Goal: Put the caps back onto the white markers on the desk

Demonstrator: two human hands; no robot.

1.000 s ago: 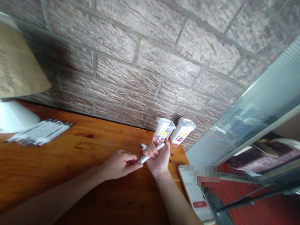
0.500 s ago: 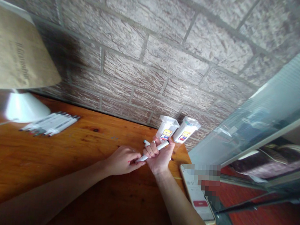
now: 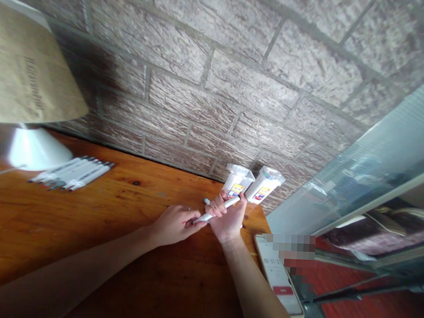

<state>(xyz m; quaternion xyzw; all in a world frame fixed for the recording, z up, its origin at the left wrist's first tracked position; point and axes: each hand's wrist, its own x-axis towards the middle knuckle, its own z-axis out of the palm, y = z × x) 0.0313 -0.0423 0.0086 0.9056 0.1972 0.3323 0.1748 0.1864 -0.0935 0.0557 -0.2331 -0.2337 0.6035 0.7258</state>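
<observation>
A white marker (image 3: 232, 202) lies slantwise across the fingers of my right hand (image 3: 229, 221), which is turned palm up and curled round it. The thumb presses near the marker's upper end. With fingertips pinched, my left hand (image 3: 176, 226) grips the lower end of the same marker, hiding that tip. Beside the right fingers pokes out a second white pen with a teal end (image 3: 206, 201); most of it is hidden, so I cannot tell whether the hand holds it. Just behind stand two clear plastic cases with yellow labels, the left case (image 3: 240, 175) and the right case (image 3: 268, 181).
Several white markers (image 3: 79, 174) lie in a row on the wooden table (image 3: 136, 195), beside a lamp (image 3: 38, 151) at the left. A phone (image 3: 279, 279) rests at the right edge. A brick wall (image 3: 200, 102) rises behind the table.
Both hands stay on the white marker, shifting only slightly. The dark band at its upper end shows less now beside the right thumb. The view has moved a little.
</observation>
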